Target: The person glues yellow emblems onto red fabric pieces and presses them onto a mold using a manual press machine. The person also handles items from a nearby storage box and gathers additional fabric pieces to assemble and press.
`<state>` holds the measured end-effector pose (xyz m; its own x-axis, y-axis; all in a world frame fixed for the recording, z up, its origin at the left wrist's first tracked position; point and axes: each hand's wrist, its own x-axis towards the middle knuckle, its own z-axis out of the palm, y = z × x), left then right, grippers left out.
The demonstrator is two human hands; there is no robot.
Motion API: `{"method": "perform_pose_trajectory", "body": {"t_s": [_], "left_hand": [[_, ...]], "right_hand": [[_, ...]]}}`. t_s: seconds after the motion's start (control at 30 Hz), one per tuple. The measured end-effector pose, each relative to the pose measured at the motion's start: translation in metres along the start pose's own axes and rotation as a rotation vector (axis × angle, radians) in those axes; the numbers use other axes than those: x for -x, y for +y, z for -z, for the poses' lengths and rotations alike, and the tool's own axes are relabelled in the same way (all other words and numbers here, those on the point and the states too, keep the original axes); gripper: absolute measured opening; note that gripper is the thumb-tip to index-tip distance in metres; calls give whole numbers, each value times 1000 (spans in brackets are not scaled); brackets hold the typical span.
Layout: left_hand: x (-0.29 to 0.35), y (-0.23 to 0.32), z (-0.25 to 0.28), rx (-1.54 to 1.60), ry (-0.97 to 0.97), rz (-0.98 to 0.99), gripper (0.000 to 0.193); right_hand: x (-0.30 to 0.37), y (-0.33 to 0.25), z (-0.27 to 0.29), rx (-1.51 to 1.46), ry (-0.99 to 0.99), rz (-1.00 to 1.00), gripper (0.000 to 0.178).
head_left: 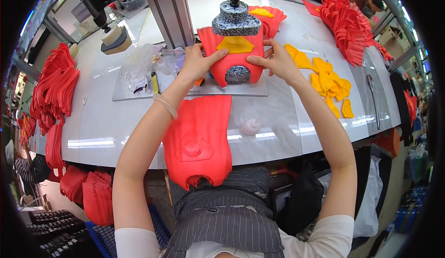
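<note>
A red molded foam-like piece (232,63) sits over a speckled block (237,74), which shows through its lower cutout. A yellow shaped patch (235,44) lies on its upper front. My left hand (200,64) grips the piece's left edge, its thumb touching the patch and its other fingers partly behind. On the opposite edge my right hand (279,62) closes with thumb and fingers. Just above hangs a speckled press head (235,20) on a black rod. Another red piece (197,142) with a raised round emblem lies nearer me, overhanging the table's front edge.
Loose yellow patches (331,84) lie at the right, near a metal wrench-like tool (373,100). Red stacks (55,86) stand left and far right (345,28). A metal post (170,14) rises behind my left hand. A yellow cutter (155,82) and pink lump (250,127) lie nearby.
</note>
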<state>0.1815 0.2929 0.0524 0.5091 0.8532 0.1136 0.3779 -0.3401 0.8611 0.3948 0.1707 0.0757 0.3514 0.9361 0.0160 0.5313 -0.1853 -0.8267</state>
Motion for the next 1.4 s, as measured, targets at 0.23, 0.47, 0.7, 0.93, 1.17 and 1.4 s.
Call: {"method": "perform_pose_trajectory", "body": {"t_s": [0.23,0.47,0.7,0.93,1.17,1.4], "left_hand": [[-4,13,13,-28,-115,32,66],[15,6,-5,-353,159,-82,106],[18,22,-18,-309,125,-59,130],[22,24,-33,-326,186,-138,129],[25,38,23,551,142,-287,105],[29,63,28,406,-115,12,99]], "right_hand": [[-6,8,-3,183,78,102,73],[-11,-56,59,-51,762,622,35],[-4,-175,69,-339,867,954,28],[-47,-256,89,-351,666,747,39],[29,-261,61,-191,631,1108,41],[74,-213,39,469,722,1369,27]]}}
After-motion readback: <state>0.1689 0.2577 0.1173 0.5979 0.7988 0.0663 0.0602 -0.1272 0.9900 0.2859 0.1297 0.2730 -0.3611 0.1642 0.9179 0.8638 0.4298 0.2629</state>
